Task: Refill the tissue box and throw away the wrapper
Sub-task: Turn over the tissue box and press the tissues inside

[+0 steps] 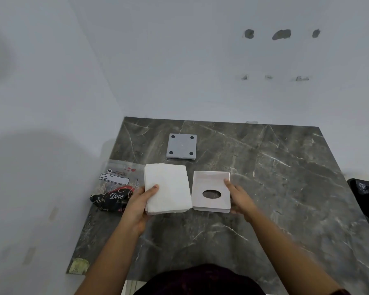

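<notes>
A thick stack of white tissues [168, 188] is held just above the dark marble table [264, 177], with my left hand [140, 203] gripping its near left corner, thumb on top. Right beside it lies the white tissue box shell [211, 184], upside down and hollow, its oval slot showing the table through it. My right hand [238, 199] grips the shell's right wall. The box's grey base plate [182, 146], with black round feet at its corners, lies apart further back. The crumpled plastic wrapper [115, 188], clear and black with print, lies at the table's left edge.
A bin lined with a black bag [365, 201] stands off the table's right edge. White walls close in behind and to the left of the table. A strip of yellowish tape [79, 266] marks the table's near left corner.
</notes>
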